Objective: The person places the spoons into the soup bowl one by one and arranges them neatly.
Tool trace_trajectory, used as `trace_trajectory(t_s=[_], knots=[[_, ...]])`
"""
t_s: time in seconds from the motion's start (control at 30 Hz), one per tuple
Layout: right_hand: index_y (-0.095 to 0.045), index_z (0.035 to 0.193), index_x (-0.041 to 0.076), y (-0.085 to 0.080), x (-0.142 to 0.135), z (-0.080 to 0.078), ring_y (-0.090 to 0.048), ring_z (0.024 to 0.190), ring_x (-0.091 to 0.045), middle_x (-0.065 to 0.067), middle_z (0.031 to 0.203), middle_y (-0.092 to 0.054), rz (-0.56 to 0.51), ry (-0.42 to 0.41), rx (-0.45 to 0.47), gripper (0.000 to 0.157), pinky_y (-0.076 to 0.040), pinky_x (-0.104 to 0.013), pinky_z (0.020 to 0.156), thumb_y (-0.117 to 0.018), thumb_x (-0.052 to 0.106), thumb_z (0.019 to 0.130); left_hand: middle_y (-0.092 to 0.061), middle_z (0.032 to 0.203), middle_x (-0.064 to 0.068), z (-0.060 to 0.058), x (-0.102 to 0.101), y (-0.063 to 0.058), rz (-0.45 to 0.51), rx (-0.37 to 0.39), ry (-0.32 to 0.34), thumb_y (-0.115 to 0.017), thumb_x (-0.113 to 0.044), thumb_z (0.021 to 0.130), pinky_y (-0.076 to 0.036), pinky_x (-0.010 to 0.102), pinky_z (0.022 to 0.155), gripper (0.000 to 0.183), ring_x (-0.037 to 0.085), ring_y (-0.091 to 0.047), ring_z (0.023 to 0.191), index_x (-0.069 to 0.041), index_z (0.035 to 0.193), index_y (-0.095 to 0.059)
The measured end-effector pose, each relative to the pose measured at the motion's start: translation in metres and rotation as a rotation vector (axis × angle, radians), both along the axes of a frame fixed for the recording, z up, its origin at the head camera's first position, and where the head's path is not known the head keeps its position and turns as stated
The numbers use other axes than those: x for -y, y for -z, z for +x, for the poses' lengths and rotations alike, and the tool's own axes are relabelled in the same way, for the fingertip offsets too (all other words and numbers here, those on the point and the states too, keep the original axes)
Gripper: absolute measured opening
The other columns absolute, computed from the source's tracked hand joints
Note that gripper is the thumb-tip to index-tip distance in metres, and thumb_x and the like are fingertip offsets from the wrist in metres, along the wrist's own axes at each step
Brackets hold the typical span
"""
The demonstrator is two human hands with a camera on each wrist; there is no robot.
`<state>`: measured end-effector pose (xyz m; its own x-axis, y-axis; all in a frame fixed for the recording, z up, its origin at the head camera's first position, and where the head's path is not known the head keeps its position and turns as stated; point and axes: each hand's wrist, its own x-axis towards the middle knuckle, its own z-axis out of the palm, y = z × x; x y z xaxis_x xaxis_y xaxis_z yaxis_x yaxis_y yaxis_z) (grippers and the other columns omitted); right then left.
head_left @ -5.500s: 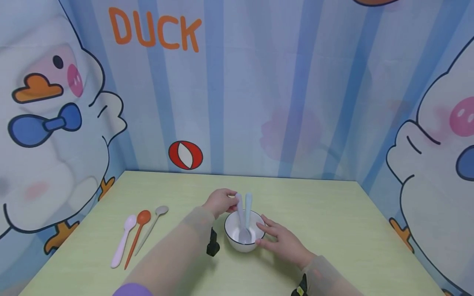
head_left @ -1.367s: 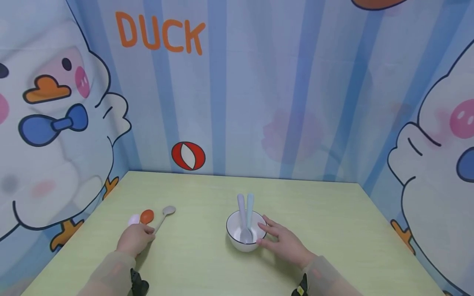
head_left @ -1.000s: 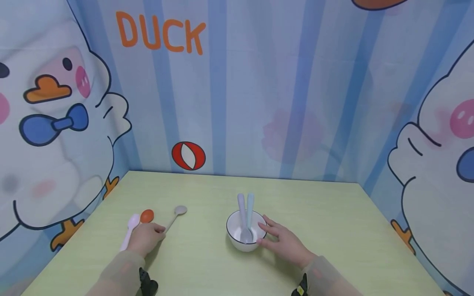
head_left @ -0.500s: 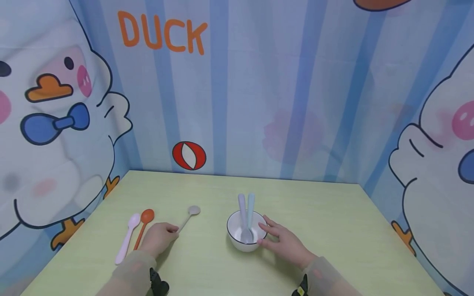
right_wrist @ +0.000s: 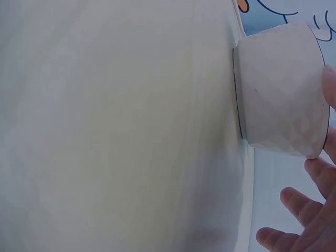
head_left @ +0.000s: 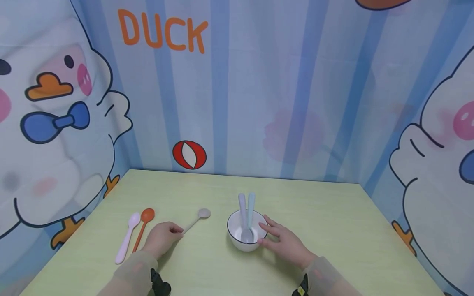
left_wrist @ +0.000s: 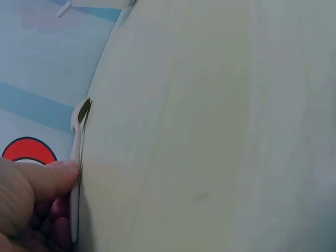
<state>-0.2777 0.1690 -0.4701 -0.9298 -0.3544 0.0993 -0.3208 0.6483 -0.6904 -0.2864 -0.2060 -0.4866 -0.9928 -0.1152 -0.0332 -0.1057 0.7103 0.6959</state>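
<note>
Left hand (head_left: pixel 162 239): pinching slim grey plastic-looking spoon (head_left: pixel 202 213)
Right hand (head_left: pixel 283 242): fingers spread, touching round white ceramic-looking bowl (head_left: pixel 242 247)
Grey spoon: nearer bowl than before; move apparently unfinished

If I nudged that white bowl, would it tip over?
The bowl would probably slide before tipping, since it stands upright on its base. The two spoons inside might rattle, their handles poking above the rim.

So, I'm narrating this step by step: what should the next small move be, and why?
Probably carry the grey spoon over the bowl: the left hand pinches it, the right hand touches the bowl, and two spoons lean inside.
</note>
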Motion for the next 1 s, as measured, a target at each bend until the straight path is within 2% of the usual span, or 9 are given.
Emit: trace_trajectory(t_s=[0.4, 0.57, 0.77, 1.0], knots=[[-0.053, 0.139, 0.016, 0.0016, -0.0004, -0.0012, -0.028, 0.14, -0.033, 0.003, 0.154, -0.031, 0.0, -0.003, -0.004, 0.063, -0.025, -0.057, 0.108, -0.069, 0.046, 0.086, -0.067, 0.094, 0.001, -0.003, -0.0036, 0.0046, 0.024, 0.008, 0.015, -0.073, -0.013, 0.083, -0.044, 0.043, 0.08, 0.008, 0.021, -0.059, 0.089, -0.012, 0.092, -0.075], [-0.053, 0.139, 0.016, 0.0007, 0.0001, -0.001, -0.028, 0.14, -0.034, 0.002, 0.154, -0.032, 0.001, -0.002, -0.004, 0.062, -0.025, -0.057, 0.108, -0.069, 0.044, 0.086, -0.065, 0.088, 0.0, -0.0028, -0.004, 0.0063, 0.045, 0.003, 0.041, -0.075, -0.017, 0.082, -0.043, 0.039, 0.078, 0.014, 0.018, -0.056, 0.083, -0.011, 0.095, -0.072], [-0.053, 0.139, 0.017, 0.0005, 0.0, -0.0011, -0.029, 0.14, -0.034, 0.002, 0.154, -0.032, 0.012, -0.004, -0.006, 0.064, -0.026, -0.056, 0.108, -0.068, 0.048, 0.085, -0.059, 0.081, -0.001, -0.0024, -0.0044, 0.0064, 0.013, -0.015, 0.059, -0.078, -0.017, 0.08, -0.04, 0.033, 0.07, 0.018, 0.017, -0.051, 0.075, -0.009, 0.091, -0.066], [-0.052, 0.139, 0.016, -0.0002, -0.0001, -0.0012, -0.028, 0.14, -0.034, 0.0, 0.155, -0.031, 0.015, -0.009, -0.001, 0.064, -0.025, -0.057, 0.108, -0.067, 0.048, 0.086, -0.06, 0.079, -0.001, -0.0007, -0.0046, 0.0031, -0.007, -0.014, 0.062, -0.076, -0.017, 0.082, -0.04, 0.033, 0.069, 0.012, 0.017, -0.051, 0.073, -0.01, 0.086, -0.067]])
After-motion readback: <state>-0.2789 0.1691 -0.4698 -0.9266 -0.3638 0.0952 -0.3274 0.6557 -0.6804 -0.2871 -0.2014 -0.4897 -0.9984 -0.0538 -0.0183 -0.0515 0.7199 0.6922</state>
